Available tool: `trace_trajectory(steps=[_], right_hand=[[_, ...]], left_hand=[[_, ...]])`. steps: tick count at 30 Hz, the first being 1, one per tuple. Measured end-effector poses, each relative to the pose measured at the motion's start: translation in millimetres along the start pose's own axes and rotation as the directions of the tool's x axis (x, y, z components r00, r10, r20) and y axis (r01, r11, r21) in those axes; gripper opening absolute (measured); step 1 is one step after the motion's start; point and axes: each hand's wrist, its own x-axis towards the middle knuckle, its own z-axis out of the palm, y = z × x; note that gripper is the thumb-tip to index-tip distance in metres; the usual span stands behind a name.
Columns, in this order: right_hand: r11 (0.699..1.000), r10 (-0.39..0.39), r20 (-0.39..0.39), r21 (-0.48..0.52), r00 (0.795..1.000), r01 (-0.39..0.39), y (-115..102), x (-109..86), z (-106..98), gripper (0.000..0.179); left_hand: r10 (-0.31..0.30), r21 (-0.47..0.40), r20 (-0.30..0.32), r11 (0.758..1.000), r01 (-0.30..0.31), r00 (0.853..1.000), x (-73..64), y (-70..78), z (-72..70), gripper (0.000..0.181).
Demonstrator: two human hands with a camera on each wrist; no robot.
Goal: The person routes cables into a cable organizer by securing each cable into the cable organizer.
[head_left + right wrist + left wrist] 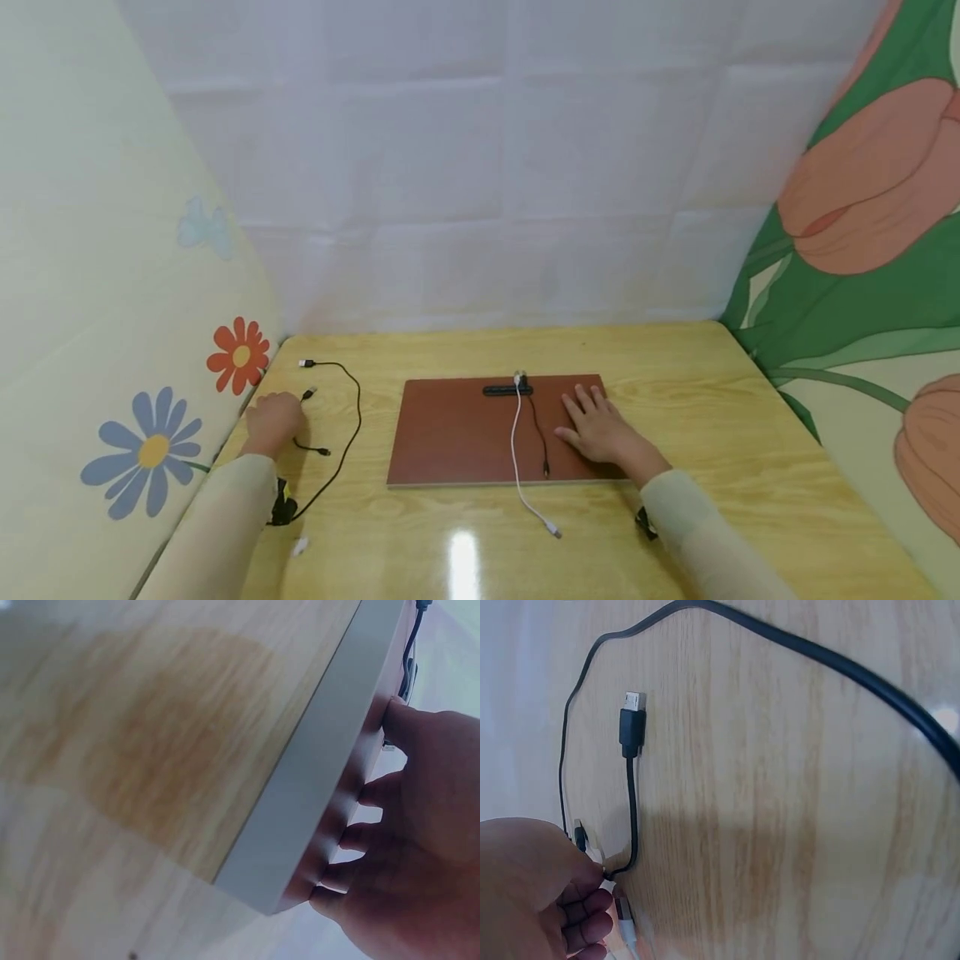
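Note:
My left hand [273,419], at the left of the table, pinches a short black USB cable [634,802] between thumb and curled fingers. That cable's small metal-tipped plug [632,724] lies on the wood. Beside the fingers shows a white cable's plug [625,922], partly hidden by the hand. A longer black USB cable [358,408] curves around to the right. My right hand [600,429] rests with spread, straight fingers on the right part of a reddish-brown board [450,433], its fingertips touching the top surface.
Near the board's back edge sits a black clip strip [498,390]. From it a white cable [514,450] runs over the front edge, and a short black cable [538,429] lies on the board. A small white piece [301,546] lies on the table [375,550] at front left.

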Motion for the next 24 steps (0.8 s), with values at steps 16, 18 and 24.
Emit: trace_trajectory(steps=[16,18,24], right_hand=[[1.0,-0.007,-0.007,-0.002,1.0,0.007,-3.4,-3.0,-3.1,0.068],[1.0,-0.008,-0.007,-0.002,1.0,0.008,-3.8,-2.8,-2.9,0.068],[1.0,-0.006,-0.011,0.01,1.0,0.006,-4.4,-3.9,-3.3,0.068]], left_hand=[[0.211,-0.049,-0.395,0.967,-0.25,0.894,-6.1,24.4,-23.8,0.02],[0.199,-0.092,-0.454,0.959,-0.268,0.869,-7.2,27.7,-28.8,0.021],[0.115,-0.408,-0.481,0.848,-0.338,0.869,-5.0,40.1,-43.2,0.025]])
